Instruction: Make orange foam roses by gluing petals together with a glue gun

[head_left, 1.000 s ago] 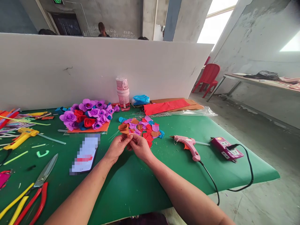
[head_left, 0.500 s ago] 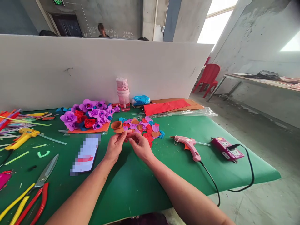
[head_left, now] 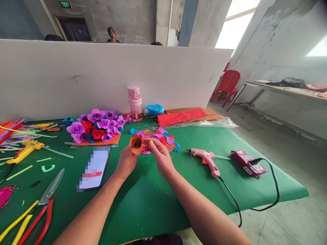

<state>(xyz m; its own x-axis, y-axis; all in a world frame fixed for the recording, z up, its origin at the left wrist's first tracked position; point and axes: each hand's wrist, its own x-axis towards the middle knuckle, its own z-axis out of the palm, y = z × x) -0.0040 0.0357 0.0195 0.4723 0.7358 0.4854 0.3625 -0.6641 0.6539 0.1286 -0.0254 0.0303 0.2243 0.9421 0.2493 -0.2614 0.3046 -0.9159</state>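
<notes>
A brown artificial rose [head_left: 137, 144] faces me above the green table, its layered petals curling round a dark centre. My left hand [head_left: 127, 162] is closed around its base from below, and a thin stem shows at the left of the fingers. My right hand [head_left: 158, 154] is at the flower's right side, fingertips bent close to the petals; whether they pinch a petal I cannot make out. Just behind both hands lies a pile of loose petals [head_left: 169, 140] in purple, red, blue and brown.
Left of my hands are finished flowers [head_left: 98, 124], a phone [head_left: 95, 170], large scissors [head_left: 48, 192] and a yellow glue gun [head_left: 27, 149]. A pink glue gun [head_left: 204, 157] and a purple power box [head_left: 247, 163] with cords lie right. Behind stand a pink bottle [head_left: 135, 105] and a white board [head_left: 102, 75].
The brown rose has turned from a side view to face me and shifted slightly right and down. My right hand has risen beside its petals, its fingers reaching toward the bloom.
</notes>
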